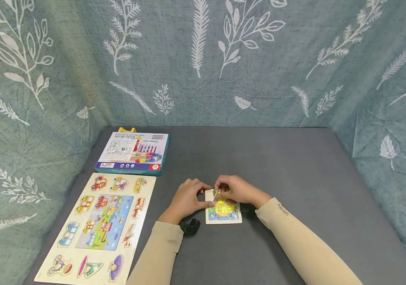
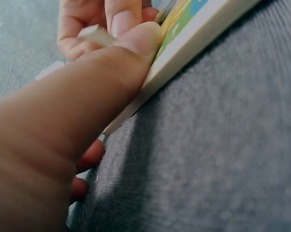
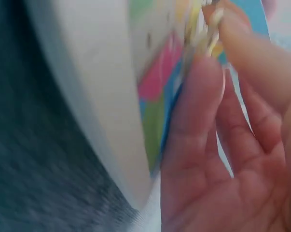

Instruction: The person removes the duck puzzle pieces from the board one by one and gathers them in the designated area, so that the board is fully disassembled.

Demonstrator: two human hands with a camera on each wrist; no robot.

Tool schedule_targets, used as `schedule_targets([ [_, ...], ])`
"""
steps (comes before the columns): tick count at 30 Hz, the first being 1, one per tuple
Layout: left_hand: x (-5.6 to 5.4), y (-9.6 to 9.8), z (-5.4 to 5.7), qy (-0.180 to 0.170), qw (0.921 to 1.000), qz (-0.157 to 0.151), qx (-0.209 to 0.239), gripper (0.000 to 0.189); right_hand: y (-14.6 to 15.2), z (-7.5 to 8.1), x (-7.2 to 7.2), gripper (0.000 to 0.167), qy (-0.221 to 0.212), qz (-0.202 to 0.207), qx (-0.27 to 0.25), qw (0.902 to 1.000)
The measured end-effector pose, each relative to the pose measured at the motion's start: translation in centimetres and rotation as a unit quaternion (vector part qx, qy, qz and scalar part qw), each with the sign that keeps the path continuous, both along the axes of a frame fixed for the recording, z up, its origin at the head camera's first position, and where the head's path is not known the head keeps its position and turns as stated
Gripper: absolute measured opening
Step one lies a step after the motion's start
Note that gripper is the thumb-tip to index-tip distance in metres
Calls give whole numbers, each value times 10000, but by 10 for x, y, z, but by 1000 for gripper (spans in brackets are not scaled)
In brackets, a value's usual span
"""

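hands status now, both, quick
Left hand: closed, holding the puzzle board at its left side.
Right hand: closed, pinching a puzzle piece above the board.

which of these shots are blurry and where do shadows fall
Head view: fairly sharp, evenly lit, soft shadow on the table beside the right sleeve; left wrist view: dim and soft, darker shadow near the edge of the puzzle; right wrist view: clearly blurred, puzzle and right hand alike.

A dark table point(image 1: 277, 158) bears a box point(image 1: 131, 152), board point(image 1: 104, 221) and puzzle point(image 1: 223, 215).
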State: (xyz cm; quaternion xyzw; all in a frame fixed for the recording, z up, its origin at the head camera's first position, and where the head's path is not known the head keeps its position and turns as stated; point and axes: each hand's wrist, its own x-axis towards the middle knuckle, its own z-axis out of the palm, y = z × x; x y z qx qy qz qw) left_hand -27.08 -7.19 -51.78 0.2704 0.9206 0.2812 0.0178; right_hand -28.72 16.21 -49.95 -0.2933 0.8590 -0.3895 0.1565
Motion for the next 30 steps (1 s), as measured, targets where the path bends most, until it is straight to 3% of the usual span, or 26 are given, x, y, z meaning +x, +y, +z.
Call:
schedule_targets([
  [4, 0, 0, 0, 17, 10000, -13, 2, 53, 2, 2, 0, 12, -202, -48, -81, 9998],
  [21, 0, 0, 1, 55, 9999, -26, -82, 56, 0, 6, 0, 22, 82, 7, -11, 10000],
  [27, 0, 0, 1, -5, 10000, -54, -60, 56, 3, 4, 2, 8, -195, -143, -177, 9996],
  [30, 0, -1, 0, -67, 9999, -55, -80, 56, 0, 4, 4, 8, -69, -154, 54, 9998],
])
